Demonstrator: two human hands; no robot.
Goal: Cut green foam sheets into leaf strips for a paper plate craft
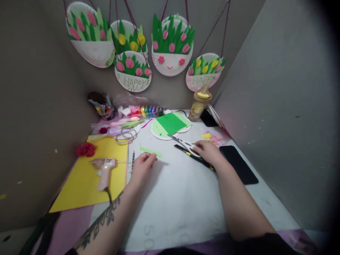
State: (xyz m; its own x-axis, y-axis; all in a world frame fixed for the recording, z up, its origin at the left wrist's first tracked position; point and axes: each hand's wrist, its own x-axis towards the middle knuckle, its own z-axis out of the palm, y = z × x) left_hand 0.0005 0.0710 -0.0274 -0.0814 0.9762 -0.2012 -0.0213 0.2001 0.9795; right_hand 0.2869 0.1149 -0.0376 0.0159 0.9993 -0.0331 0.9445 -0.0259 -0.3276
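My left hand (143, 165) is closed in a pinch on a narrow light green paper strip (151, 151), held just over the white table. My right hand (209, 153) has its fingers bent round the handles of white-handled scissors (187, 144); the blades point away to the left. Under and beside the scissors lies a black and yellow utility knife (200, 162), near my right wrist. Green paper sheets (171, 124) rest on white paper plates beyond the scissor tips. A dark patterned pencil (133, 161) lies left of my left hand.
A pink glue gun (105, 173) and a red pompom-like flower (86, 149) lie on yellow paper (77, 186). At right are a black phone (237, 164), pink and yellow paper scraps (214, 138) and a lidded cup (198, 108). Decorated plates (171, 65) hang on the wall.
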